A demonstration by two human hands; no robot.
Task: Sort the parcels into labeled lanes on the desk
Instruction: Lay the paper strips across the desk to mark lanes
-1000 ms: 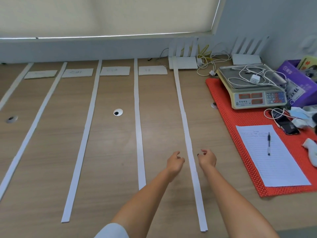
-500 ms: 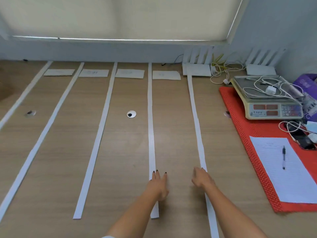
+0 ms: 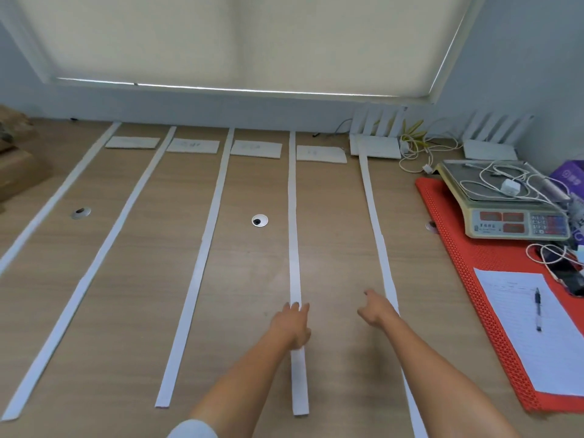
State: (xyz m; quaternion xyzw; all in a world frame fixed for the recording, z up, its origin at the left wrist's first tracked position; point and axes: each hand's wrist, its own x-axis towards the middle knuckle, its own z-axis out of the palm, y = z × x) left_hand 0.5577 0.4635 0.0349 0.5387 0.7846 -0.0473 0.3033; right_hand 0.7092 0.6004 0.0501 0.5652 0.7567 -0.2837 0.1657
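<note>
Lanes: white paper strips laid on the wooden desk [image 3: 331,248], long axes running from the near edge toward the far wall and fanning slightly leftward. The fourth strip [image 3: 294,235] and the fifth strip [image 3: 376,229] bound the rightmost lane; a label card [image 3: 320,153] lies at its far end, beside three more cards [image 3: 256,149] heading the lanes to the left. Writing on the cards is too faint to read.

Parcels: brown cardboard boxes [image 3: 19,172] at the far left edge, cut off by the frame.

Left hand [image 3: 292,327]: palm down on the fourth strip, fingers straight and close together, tips pressing the paper. Right hand [image 3: 377,309]: over the fifth strip, hiding part of it; fingers seem loosely curled with one extended, holding nothing, though blur makes this uncertain.

Right side: red mesh mat [image 3: 458,257] carrying a weighing scale [image 3: 505,213] with white cables [image 3: 502,181] coiled on its pan, and a lined sheet [image 3: 524,343] with a pen [image 3: 538,309] on it. A purple box [image 3: 568,177] is cut off at the right edge. Two white routers [image 3: 376,143] stand at the wall.

Change: half a second ago the left hand lay between the two strips with its fingertips just reaching the fourth one; it now sits squarely on that strip.
</note>
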